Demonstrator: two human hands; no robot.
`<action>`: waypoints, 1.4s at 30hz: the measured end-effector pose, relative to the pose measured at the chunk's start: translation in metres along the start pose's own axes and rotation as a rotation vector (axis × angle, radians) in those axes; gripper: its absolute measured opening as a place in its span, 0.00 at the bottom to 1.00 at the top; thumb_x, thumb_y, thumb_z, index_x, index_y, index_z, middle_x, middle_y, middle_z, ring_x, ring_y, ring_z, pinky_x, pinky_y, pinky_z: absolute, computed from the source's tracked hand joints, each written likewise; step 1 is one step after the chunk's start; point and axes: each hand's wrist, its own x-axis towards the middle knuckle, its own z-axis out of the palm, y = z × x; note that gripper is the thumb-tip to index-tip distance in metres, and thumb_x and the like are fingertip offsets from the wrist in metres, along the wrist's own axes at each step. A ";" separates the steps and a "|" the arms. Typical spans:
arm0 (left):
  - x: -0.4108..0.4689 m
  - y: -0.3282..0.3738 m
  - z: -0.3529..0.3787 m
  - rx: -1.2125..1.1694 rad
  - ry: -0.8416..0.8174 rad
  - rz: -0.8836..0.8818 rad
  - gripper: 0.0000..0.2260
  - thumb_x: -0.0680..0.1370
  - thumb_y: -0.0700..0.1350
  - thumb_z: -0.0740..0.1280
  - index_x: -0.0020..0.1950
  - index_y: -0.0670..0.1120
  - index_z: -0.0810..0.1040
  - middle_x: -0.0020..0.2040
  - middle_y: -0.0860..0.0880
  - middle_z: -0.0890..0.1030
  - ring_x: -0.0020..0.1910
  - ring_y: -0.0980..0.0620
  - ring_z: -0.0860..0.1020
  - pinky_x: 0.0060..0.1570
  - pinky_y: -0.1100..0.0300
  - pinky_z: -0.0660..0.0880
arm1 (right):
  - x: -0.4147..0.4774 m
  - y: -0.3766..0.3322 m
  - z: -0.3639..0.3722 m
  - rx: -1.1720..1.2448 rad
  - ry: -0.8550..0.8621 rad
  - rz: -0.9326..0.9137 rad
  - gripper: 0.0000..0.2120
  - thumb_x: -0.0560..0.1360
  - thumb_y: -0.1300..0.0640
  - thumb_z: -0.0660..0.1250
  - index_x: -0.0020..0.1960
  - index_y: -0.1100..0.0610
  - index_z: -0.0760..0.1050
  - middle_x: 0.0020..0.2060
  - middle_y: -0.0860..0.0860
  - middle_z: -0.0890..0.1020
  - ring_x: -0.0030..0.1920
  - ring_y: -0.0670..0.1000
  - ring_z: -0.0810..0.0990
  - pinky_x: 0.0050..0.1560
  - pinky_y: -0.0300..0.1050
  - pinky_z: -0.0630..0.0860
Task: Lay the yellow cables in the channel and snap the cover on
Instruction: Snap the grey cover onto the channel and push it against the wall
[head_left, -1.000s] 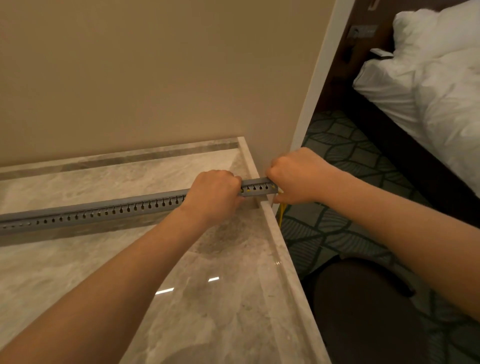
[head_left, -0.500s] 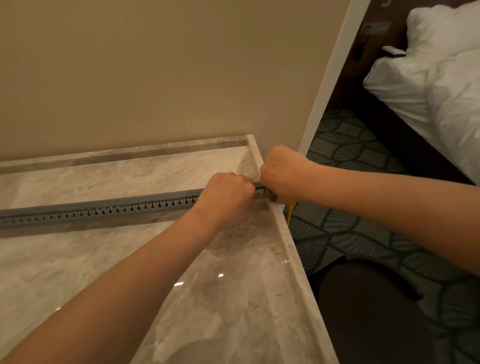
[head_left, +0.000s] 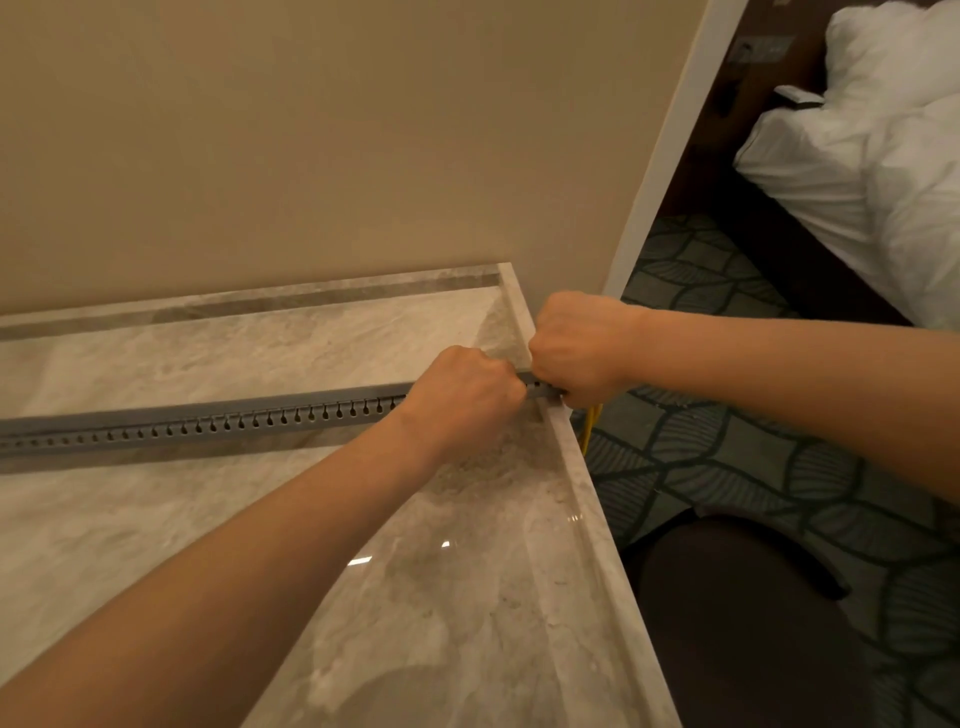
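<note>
A long grey slotted cable channel (head_left: 208, 427) lies flat on the marble worktop (head_left: 467, 597). It runs from the left edge of view to the worktop's right-hand rim, and a row of keyhole-shaped slots shows along the side facing me. A plain grey strip (head_left: 156, 414) closes its top along the visible length (the cover, as far as I can make out).

Both hands are bunched at the channel's right end, almost knuckle to knuckle. The left hand (head_left: 462, 400) sits on top of the channel just short of the rim, its fingers curled down tightly round it and the back of the hand turned up. The right hand (head_left: 576, 345) is a closed fist at the very tip of the channel, where it meets the worktop's edge, with its fingers wrapped over that end. Only a sliver of grey shows between the two fists. I cannot tell from here whether the right hand's fingers also catch the cables.

The yellow cables (head_left: 590, 428) show only as a short length hanging below the right hand, just off the worktop's edge and over the floor. The rest of them is hidden.

Behind the worktop stands a plain beige wall (head_left: 311, 156) ending in a white corner trim (head_left: 670, 135). To the right, the floor carries a dark leaf-patterned carpet (head_left: 727, 457), and a dark rounded seat (head_left: 737, 634) stands close beside the worktop. Further back there is a bed (head_left: 883, 171) with rumpled white bedding.
</note>
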 end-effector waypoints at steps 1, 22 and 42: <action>0.000 0.000 0.001 -0.007 0.008 -0.006 0.07 0.78 0.41 0.59 0.44 0.44 0.76 0.40 0.46 0.80 0.29 0.48 0.65 0.26 0.58 0.56 | 0.000 0.000 0.000 0.003 0.003 0.000 0.12 0.69 0.51 0.62 0.29 0.54 0.73 0.20 0.48 0.65 0.22 0.48 0.62 0.24 0.39 0.51; -0.022 -0.015 0.027 0.011 0.009 -0.158 0.07 0.78 0.44 0.61 0.53 0.43 0.71 0.46 0.47 0.78 0.43 0.47 0.76 0.34 0.57 0.63 | -0.014 -0.030 0.033 0.219 0.177 0.348 0.09 0.71 0.59 0.62 0.32 0.54 0.69 0.26 0.49 0.71 0.25 0.49 0.65 0.23 0.37 0.49; -0.067 -0.059 0.043 -0.095 -0.030 -0.193 0.16 0.78 0.56 0.58 0.63 0.50 0.65 0.49 0.51 0.78 0.44 0.48 0.78 0.31 0.57 0.66 | -0.008 -0.038 -0.016 0.244 0.106 0.425 0.20 0.75 0.39 0.55 0.37 0.55 0.70 0.30 0.49 0.69 0.31 0.50 0.66 0.31 0.44 0.60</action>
